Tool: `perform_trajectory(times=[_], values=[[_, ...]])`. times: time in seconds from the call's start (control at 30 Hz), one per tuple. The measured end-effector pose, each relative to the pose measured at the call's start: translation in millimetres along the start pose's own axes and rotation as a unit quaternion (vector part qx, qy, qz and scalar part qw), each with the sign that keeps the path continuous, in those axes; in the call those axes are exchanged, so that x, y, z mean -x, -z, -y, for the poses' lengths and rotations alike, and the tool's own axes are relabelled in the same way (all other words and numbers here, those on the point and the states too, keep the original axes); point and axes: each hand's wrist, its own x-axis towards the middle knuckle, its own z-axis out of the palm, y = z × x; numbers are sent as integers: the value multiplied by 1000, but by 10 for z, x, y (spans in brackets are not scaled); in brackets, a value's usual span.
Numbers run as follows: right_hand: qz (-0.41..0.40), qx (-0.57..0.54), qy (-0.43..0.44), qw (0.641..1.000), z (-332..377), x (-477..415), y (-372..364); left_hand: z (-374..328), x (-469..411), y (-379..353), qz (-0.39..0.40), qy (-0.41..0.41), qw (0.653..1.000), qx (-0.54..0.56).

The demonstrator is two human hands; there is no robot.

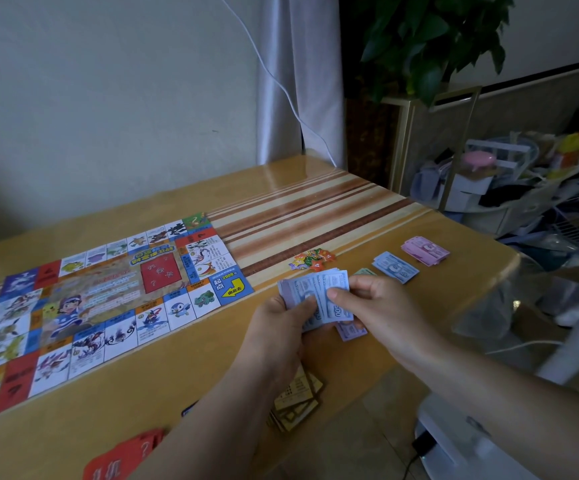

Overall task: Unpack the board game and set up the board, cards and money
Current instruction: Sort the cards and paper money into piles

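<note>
The paper game board (83,306) lies unfolded on the left of the wooden table (191,382). My left hand (281,337) grips a fanned stack of blue and purple play money (310,289) just right of the board. My right hand (374,303) pinches a blue note from that stack between thumb and fingers. Sorted money lies beyond: a blue pile (395,266), a pink pile (425,250) and a green note (364,271) partly hidden by my right hand. A purple note (350,331) lies under my hands.
Colourful cut-out tokens (312,259) lie behind the money. Yellow cards (296,400) sit under my left forearm, red cards (125,459) at the near edge. The table's right edge drops to a white appliance (454,441). A cluttered shelf (523,178) and a plant (426,39) stand at right.
</note>
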Motion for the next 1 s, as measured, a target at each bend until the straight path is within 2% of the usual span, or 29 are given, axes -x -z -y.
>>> perform_trajectory(times=[0.33, 0.57, 0.73, 1.0], values=[[3, 3, -6, 1000, 8, -21, 3, -39, 12, -55, -21, 28, 999, 34], [-29, 11, -15, 999, -16, -79, 42, -42, 20, -60, 19, 35, 994, 104], [-16, 4, -8, 1000, -1, -61, 14, -32, 10, -54, 5, 16, 997, 70], [-9, 24, 9, 1000, -19, -58, 23, -13, -23, -73, -36, 36, 997, 60]])
